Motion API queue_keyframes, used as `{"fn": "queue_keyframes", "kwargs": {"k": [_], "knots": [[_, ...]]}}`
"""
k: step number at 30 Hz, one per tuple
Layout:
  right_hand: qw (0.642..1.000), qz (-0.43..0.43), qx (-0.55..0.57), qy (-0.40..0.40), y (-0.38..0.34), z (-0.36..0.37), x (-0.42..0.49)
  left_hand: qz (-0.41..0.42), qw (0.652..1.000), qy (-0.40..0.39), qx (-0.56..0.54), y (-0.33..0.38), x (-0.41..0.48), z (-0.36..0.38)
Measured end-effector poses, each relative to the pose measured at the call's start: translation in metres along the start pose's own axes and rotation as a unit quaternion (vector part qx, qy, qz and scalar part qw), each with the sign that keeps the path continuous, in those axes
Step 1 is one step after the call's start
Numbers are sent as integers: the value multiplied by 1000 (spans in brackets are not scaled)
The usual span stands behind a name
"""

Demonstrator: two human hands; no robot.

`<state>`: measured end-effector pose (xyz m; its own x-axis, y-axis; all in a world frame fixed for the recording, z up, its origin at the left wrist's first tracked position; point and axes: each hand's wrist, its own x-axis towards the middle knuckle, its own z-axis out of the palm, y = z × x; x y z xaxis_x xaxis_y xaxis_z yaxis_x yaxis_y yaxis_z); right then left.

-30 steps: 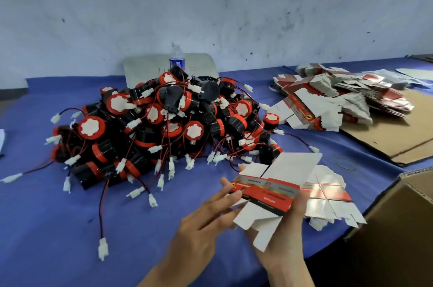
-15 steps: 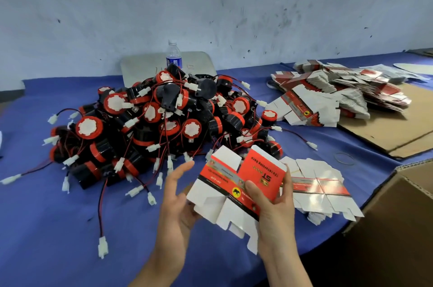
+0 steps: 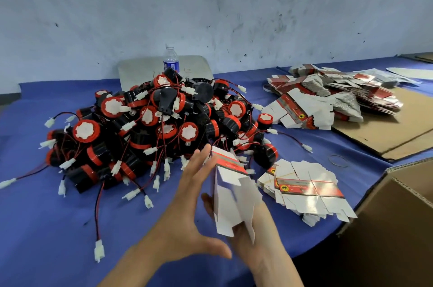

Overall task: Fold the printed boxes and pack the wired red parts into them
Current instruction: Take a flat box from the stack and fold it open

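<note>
A half-formed printed box (image 3: pixel 230 189), white inside with a red and black band, stands on end in front of me with its flaps loose. My right hand (image 3: pixel 255 237) grips it from below and behind. My left hand (image 3: pixel 189 211) is flat with straight fingers against the box's left side. A big pile of wired red parts (image 3: pixel 152 127), black and red with white connectors, lies behind my hands. A small stack of flat boxes (image 3: pixel 307 190) sits just right of the held box.
A larger heap of flat boxes (image 3: pixel 335 96) lies on brown cardboard (image 3: pixel 398 129) at the right. An open brown carton (image 3: pixel 398 223) stands at the lower right edge. A water bottle (image 3: pixel 171 59) stands behind the pile. A rubber band (image 3: pixel 338 160) lies on the blue cloth (image 3: pixel 46 228).
The box has gone from a flat sheet to a raised tube turned on end. My left hand moved from the box's lower left to flat against its left side.
</note>
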<state>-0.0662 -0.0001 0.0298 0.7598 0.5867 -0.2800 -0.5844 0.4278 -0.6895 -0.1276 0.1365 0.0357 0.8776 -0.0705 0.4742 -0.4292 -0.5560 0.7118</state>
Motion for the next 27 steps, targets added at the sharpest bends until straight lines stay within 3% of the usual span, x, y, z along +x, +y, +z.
{"fn": "queue_keyframes", "kwargs": {"k": [4, 5, 6, 7, 8, 12, 14, 21, 27], "knots": [[994, 18, 101, -40, 0, -1, -11, 109, 980, 55, 156, -11, 12, 0], [992, 33, 80, -96, 1, -3, -10, 119, 977, 69, 160, -13, 13, -1], [992, 29, 55, -114, 7, -4, -10, 108, 981, 69, 144, -12, 13, -3], [994, -46, -44, -91, 12, -3, -11, 85, 988, 65, 109, -10, 13, -5], [992, -68, -78, -77, 11, -5, -7, 58, 994, 68, 64, -8, 13, -6], [965, -188, -170, -63, -10, -6, -6, -10, 996, 72, -57, -5, 12, -4], [953, -207, -213, -60, -17, 1, -7, -32, 992, 65, -104, 0, 11, 0], [971, -163, -160, -68, -6, -1, 1, -78, 981, 52, -170, 5, 7, 9], [953, -246, -175, 13, 6, 6, -4, -105, 977, 61, -173, 14, 6, 11]]}}
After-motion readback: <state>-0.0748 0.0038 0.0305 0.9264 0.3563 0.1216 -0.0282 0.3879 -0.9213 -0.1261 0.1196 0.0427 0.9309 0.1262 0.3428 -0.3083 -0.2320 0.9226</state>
